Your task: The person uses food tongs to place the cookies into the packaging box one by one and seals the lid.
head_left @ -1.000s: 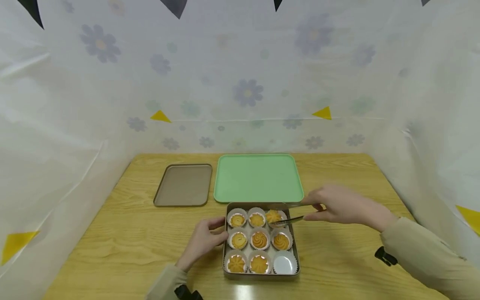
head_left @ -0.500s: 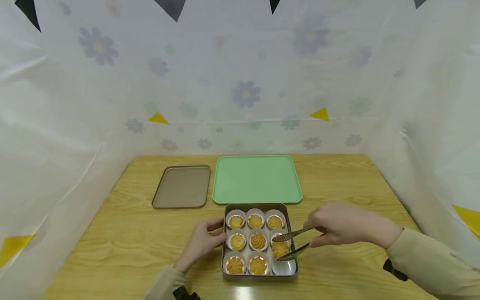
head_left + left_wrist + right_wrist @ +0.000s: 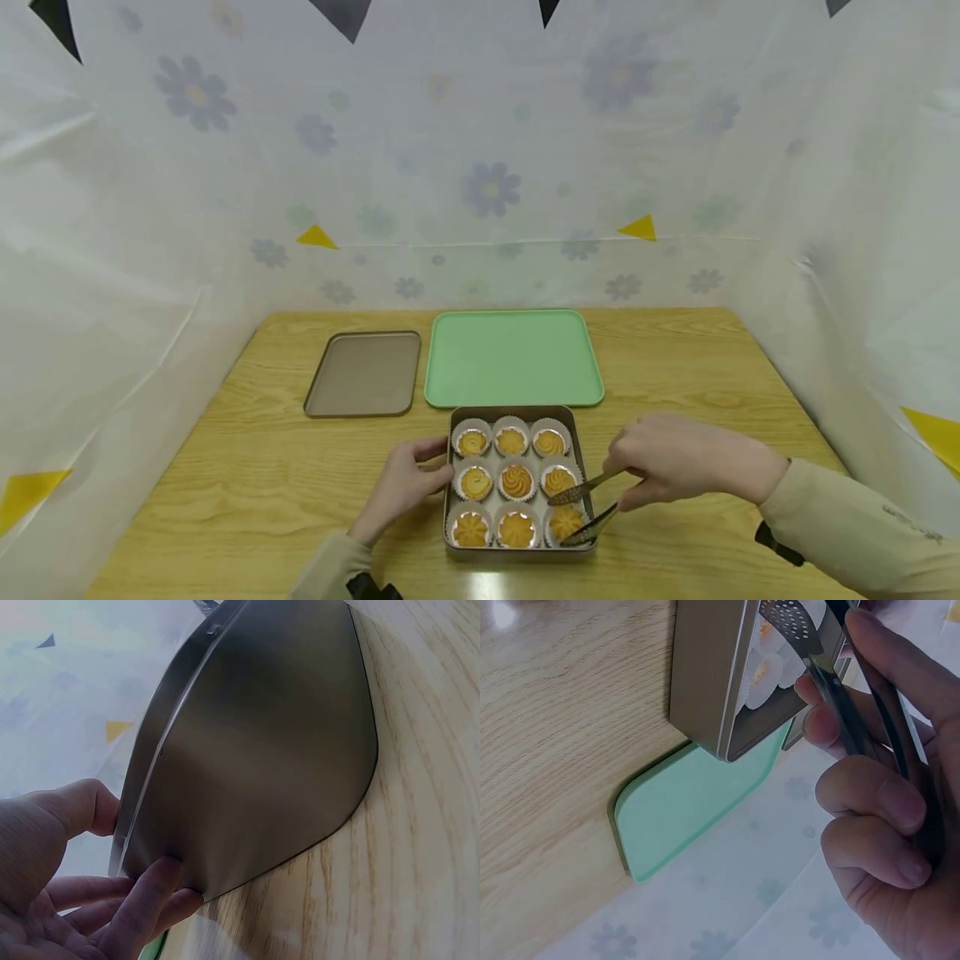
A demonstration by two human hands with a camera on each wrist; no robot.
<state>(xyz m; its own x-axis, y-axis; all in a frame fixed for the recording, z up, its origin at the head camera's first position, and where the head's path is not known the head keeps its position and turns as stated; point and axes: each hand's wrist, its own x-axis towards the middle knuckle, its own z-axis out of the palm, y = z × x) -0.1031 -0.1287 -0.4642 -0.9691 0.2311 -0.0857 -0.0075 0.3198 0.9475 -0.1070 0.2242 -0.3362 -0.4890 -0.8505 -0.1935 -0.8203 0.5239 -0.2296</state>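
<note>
A rectangular metal tin (image 3: 523, 553) holds several piped cookies in white paper cups. My left hand (image 3: 408, 483) rests against the tin's left side; in the left wrist view, its fairly straight fingers (image 3: 142, 907) touch the outer wall, the thumb near the rim. My right hand (image 3: 675, 462) grips metal tongs (image 3: 600, 482), which have perforated ends (image 3: 791, 619). The tong arms stand apart, one on each side of a star-shaped cookie (image 3: 566, 522) in the front right cup. Whether they touch it, I cannot tell. A swirled cookie (image 3: 558, 481) sits in the cup behind.
Behind the tin lies a green tray (image 3: 514, 358), close to its back edge. A flat brown tray (image 3: 365, 373) is to the left of that one. White sheeting (image 3: 862, 275) with flower prints and small triangles stands around the wooden table (image 3: 675, 358).
My right hand has brought the star-shaped cookie in the tongs from the back right cup forward to the front right cup, which was bare before. The left hand stays against the tin.
</note>
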